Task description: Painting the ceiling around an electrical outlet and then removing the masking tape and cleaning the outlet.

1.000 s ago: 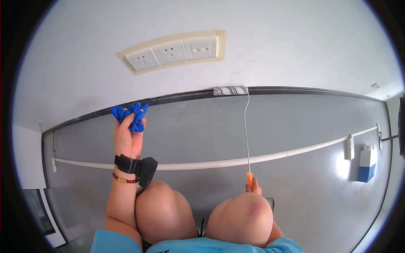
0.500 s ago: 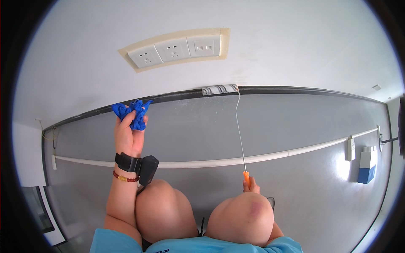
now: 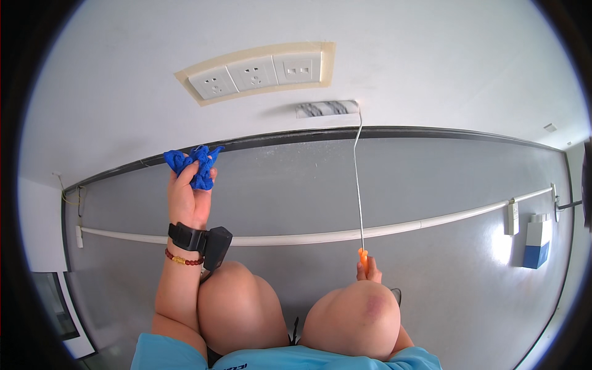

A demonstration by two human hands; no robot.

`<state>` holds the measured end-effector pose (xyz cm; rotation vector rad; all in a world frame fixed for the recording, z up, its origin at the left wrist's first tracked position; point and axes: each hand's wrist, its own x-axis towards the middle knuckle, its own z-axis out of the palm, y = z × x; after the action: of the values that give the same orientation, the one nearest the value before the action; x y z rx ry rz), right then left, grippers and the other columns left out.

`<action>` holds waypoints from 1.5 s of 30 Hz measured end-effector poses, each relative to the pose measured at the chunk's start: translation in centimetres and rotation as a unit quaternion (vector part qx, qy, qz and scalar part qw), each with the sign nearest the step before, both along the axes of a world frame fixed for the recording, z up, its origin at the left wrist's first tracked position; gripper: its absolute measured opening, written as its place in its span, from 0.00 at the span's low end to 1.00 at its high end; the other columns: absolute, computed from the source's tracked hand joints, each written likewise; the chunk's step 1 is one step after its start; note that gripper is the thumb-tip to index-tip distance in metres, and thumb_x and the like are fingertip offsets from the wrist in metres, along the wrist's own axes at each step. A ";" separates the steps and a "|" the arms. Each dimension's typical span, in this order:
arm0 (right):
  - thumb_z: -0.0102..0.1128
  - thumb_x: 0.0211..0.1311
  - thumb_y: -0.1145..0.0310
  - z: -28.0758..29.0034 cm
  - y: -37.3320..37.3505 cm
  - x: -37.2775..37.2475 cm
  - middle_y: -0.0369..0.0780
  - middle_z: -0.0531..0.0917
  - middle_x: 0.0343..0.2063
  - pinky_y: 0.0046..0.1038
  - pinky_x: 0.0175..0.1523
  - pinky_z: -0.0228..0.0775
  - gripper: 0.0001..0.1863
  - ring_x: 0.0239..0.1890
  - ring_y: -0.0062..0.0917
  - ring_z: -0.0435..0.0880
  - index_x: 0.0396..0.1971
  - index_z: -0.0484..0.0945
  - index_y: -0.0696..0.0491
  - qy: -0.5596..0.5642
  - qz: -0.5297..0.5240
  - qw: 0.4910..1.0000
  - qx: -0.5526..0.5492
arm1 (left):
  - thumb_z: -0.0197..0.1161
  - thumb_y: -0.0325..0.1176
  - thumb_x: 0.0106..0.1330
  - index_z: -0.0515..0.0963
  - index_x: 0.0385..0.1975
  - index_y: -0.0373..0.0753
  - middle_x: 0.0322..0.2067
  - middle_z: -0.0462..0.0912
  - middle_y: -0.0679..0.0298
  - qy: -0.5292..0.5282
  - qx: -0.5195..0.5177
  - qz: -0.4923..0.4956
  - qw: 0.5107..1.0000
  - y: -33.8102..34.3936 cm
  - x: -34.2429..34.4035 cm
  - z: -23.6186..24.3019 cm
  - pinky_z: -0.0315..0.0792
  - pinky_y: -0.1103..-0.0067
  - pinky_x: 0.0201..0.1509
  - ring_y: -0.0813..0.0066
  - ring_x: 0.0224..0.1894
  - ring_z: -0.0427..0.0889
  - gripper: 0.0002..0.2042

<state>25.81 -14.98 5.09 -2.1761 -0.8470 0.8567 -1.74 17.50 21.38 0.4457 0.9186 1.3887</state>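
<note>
My right hand (image 3: 372, 270) is closed around the orange handle of a paint roller (image 3: 358, 191), partly hidden behind my right knee. Its long thin metal rod runs up to a grey-and-white striped roller sleeve (image 3: 328, 109), which lies against the white wall (image 3: 419, 68) just above the dark baseboard. In my left hand (image 3: 192, 200), raised near the baseboard at the left, a crumpled blue cloth (image 3: 198, 165) is gripped. A black device is strapped to that wrist, above a beaded bracelet.
A wall plate with sockets (image 3: 253, 73), edged with beige tape, sits above the roller. The dark baseboard (image 3: 425, 132) meets the grey floor (image 3: 271, 185). A white cable conduit (image 3: 320, 237) crosses the floor. At the right stands a white-and-blue container (image 3: 537, 243).
The roller sleeve has moved up from over the baseboard onto the white wall. My right hand has shifted slightly right; my left hand and cloth stay put.
</note>
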 end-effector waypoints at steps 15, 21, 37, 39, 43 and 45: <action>0.54 0.66 0.60 -1.1 0.7 0.6 0.37 0.74 0.14 0.26 0.24 0.65 0.13 0.16 0.21 0.71 0.41 0.69 0.55 -0.022 -0.006 0.998 0.066 | 0.52 0.16 0.62 0.67 0.42 0.36 0.40 0.73 0.58 -0.002 0.009 -0.008 1.000 0.0 -0.2 -0.2 0.73 0.71 0.36 0.67 0.39 0.75 0.11; 0.54 0.66 0.60 -1.4 0.9 0.6 0.39 0.76 0.16 0.28 0.25 0.67 0.14 0.17 0.26 0.74 0.41 0.68 0.55 -0.036 0.007 0.998 0.058 | 0.52 0.16 0.62 0.66 0.43 0.36 0.40 0.73 0.58 0.005 -0.002 0.004 1.000 -0.1 0.1 0.1 0.73 0.71 0.35 0.67 0.39 0.75 0.11; 0.53 0.68 0.61 -0.5 -0.4 0.4 0.53 0.75 0.21 0.43 0.27 0.64 0.13 0.23 0.53 0.72 0.38 0.66 0.56 -0.004 0.011 1.000 -0.023 | 0.53 0.16 0.62 0.67 0.43 0.36 0.39 0.74 0.58 0.003 -0.007 0.000 1.000 0.0 0.0 0.1 0.73 0.71 0.35 0.66 0.39 0.76 0.11; 0.53 0.68 0.60 -0.7 -0.5 0.4 0.53 0.75 0.21 0.43 0.27 0.64 0.13 0.23 0.53 0.73 0.38 0.66 0.56 -0.011 0.013 0.999 -0.029 | 0.53 0.16 0.62 0.67 0.42 0.36 0.39 0.74 0.57 0.004 -0.007 0.002 1.000 0.0 0.0 0.1 0.73 0.71 0.35 0.67 0.39 0.76 0.11; 0.53 0.68 0.60 -1.7 -0.9 0.4 0.47 0.74 0.18 0.37 0.25 0.63 0.13 0.19 0.40 0.72 0.39 0.68 0.55 -0.027 0.015 0.999 -0.028 | 0.53 0.16 0.62 0.67 0.42 0.35 0.39 0.74 0.57 0.006 -0.004 -0.001 1.000 0.0 0.0 0.0 0.73 0.71 0.35 0.67 0.38 0.75 0.11; 0.53 0.67 0.59 -2.1 -1.1 0.4 0.41 0.73 0.14 0.31 0.23 0.62 0.13 0.15 0.28 0.70 0.39 0.69 0.54 -0.036 0.015 0.999 -0.025 | 0.53 0.16 0.62 0.67 0.42 0.35 0.39 0.74 0.57 0.004 -0.001 -0.002 1.000 0.0 0.0 0.1 0.73 0.71 0.35 0.67 0.38 0.75 0.11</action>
<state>26.22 -16.13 2.96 -2.2554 -0.9045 0.8256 -1.70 17.48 21.45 0.4515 0.9258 1.3831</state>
